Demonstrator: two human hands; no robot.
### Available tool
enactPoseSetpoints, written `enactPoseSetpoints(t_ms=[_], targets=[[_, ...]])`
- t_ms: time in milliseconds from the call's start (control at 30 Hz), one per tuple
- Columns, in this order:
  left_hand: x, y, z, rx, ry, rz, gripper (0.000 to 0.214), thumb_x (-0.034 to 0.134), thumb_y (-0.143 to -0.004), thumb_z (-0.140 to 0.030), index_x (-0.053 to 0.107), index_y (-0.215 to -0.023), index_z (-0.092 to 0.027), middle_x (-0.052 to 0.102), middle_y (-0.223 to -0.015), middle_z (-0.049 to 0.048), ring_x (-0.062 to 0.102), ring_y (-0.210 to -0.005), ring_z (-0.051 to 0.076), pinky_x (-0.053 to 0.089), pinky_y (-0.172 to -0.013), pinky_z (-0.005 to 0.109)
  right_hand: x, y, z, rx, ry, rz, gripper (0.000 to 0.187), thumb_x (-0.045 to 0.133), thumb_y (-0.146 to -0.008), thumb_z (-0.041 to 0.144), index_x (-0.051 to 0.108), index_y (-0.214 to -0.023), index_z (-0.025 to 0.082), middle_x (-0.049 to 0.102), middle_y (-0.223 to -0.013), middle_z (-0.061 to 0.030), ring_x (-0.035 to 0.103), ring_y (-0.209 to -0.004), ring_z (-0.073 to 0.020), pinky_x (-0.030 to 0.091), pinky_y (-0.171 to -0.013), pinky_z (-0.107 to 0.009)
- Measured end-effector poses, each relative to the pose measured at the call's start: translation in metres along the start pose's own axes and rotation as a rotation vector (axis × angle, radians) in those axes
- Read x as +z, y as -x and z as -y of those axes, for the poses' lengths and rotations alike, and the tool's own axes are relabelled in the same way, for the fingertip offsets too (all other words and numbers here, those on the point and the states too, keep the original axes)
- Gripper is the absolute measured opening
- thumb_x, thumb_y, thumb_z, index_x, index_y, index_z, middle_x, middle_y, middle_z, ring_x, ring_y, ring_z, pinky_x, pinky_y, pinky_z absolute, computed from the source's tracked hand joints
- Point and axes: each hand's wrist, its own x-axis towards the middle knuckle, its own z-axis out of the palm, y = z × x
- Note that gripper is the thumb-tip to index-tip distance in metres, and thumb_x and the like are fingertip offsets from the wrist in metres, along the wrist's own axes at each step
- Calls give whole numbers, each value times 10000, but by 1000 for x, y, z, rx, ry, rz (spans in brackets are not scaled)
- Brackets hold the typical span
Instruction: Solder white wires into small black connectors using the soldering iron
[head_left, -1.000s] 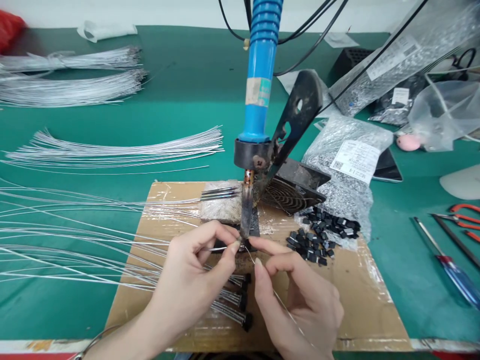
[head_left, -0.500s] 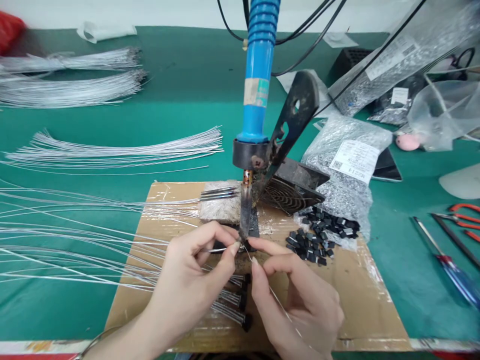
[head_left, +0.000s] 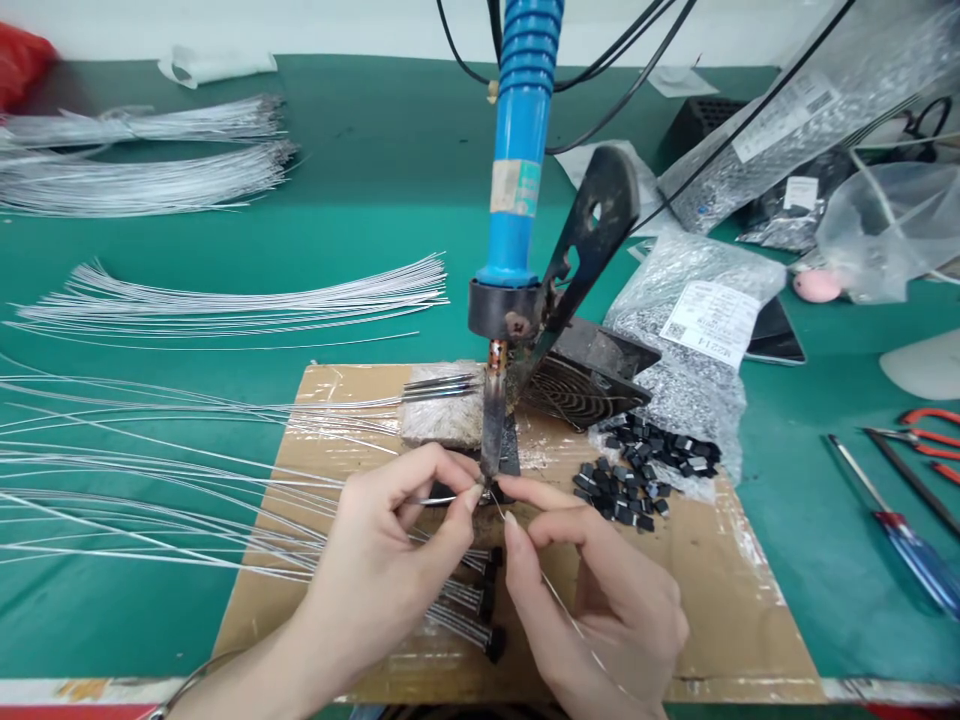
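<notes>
A blue-handled soldering iron (head_left: 517,190) is clamped upright in a black metal stand (head_left: 592,230), its tip pointing down between my hands. My left hand (head_left: 405,550) pinches a thin wire beside the tip; the wire's end is mostly hidden by the fingers. From the right, my right hand (head_left: 600,590) holds a thin strand of solder wire (head_left: 562,606) between thumb and fingers, and its end reaches the iron's tip. Below my left hand lie several wires with black connectors (head_left: 491,642) on their ends.
Loose black connectors (head_left: 622,490) lie on the cardboard (head_left: 720,620), beside a labelled plastic bag (head_left: 690,290). Behind the iron sits a small black fan (head_left: 585,375). White wire bundles (head_left: 247,300) spread at the left. A screwdriver (head_left: 911,555) and red-handled pliers (head_left: 930,430) lie at right.
Hardly anything differs. Both hands stay at the iron's tip with the same grips, and the whole view has shifted very slightly.
</notes>
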Motion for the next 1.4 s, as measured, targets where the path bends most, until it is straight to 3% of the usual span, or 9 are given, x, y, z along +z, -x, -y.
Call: enactPoseSetpoints(t_ms=[200, 500, 1033, 1233, 1400], targets=[[-1, 1, 0, -15, -21, -3, 146, 663, -886, -98, 700, -806, -214, 751, -825, -23, 703, -748, 100, 541, -679, 164, 1, 1, 1, 19, -14, 7, 166, 708, -861, 68, 657, -812, 218, 817, -1072, -49, 805, -886, -180, 667, -815, -263], [0, 1, -3, -7, 13, 0, 169, 663, -884, -81, 697, -798, -223, 750, -811, -47, 705, -762, 79, 546, -705, 131, 1, 1, 0, -8, -22, -3, 169, 719, -852, 44, 679, -830, 207, 819, -1073, -40, 801, -856, -146, 646, -839, -222], [-1, 3, -1, -14, -17, 2, 154, 662, -891, -103, 697, -797, -219, 750, -831, -28, 702, -770, 98, 543, -692, 159, 1, 0, 1, 12, 10, -15, 156, 712, -885, 87, 691, -818, 226, 826, -1012, -44, 806, -833, -181, 678, -809, -271], [-1, 3, -1, -12, -8, 2, 146, 666, -889, -109, 703, -798, -217, 758, -841, -21, 710, -786, 103, 548, -696, 160, 1, -1, -1, -47, 2, 1, 176, 721, -871, 44, 695, -844, 216, 825, -1025, -39, 808, -839, -168, 674, -822, -253], [-2, 3, -2, -11, -24, 2, 144, 665, -888, -108, 698, -798, -215, 750, -830, -25, 703, -777, 99, 545, -693, 156, 1, 0, 0, 2, 5, -5, 179, 701, -883, 59, 685, -828, 228, 825, -1038, -40, 808, -885, -187, 675, -848, -284]])
